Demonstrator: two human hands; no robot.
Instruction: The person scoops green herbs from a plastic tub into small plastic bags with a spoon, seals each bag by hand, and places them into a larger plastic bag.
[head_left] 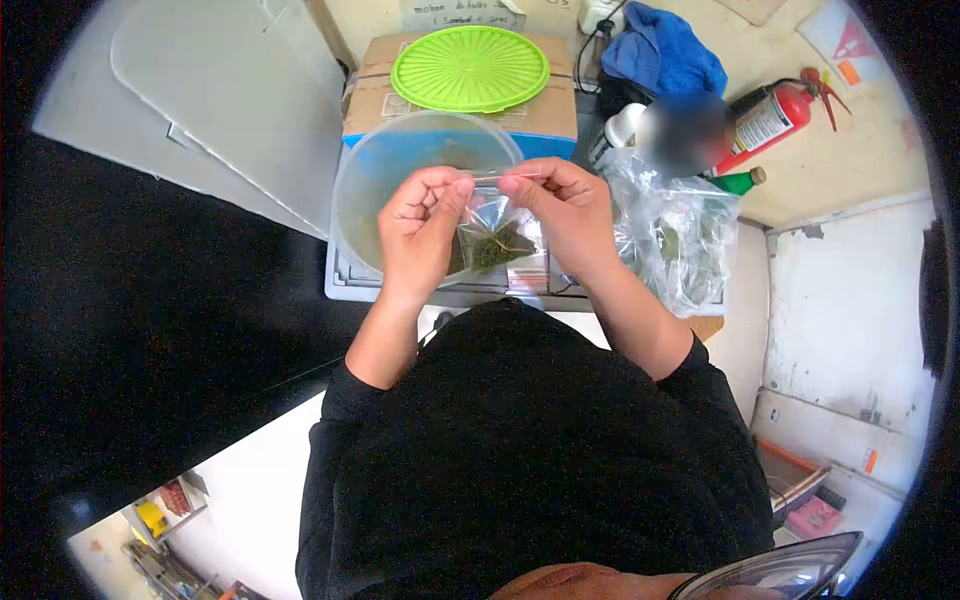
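Note:
Both hands pinch the top edge of a small clear plastic bag (490,212), which hangs between them with dark green dried leaves (494,250) at its bottom. My left hand (425,225) is closed on the bag's left upper corner, in front of a large translucent tub (350,205). On the right upper corner, my right hand (568,212) is closed too, thumb against fingers. The two thumbs are close together at the bag's mouth. The tub's inside is partly hidden by my hands and the bag.
Behind the tub, a bright green round lid (470,68) lies on a cardboard box (375,85). Clear plastic bags with green leaves (685,240) are piled at right. Beyond stand a green bottle (738,182), a fire extinguisher (775,120) and a blue cloth (662,50).

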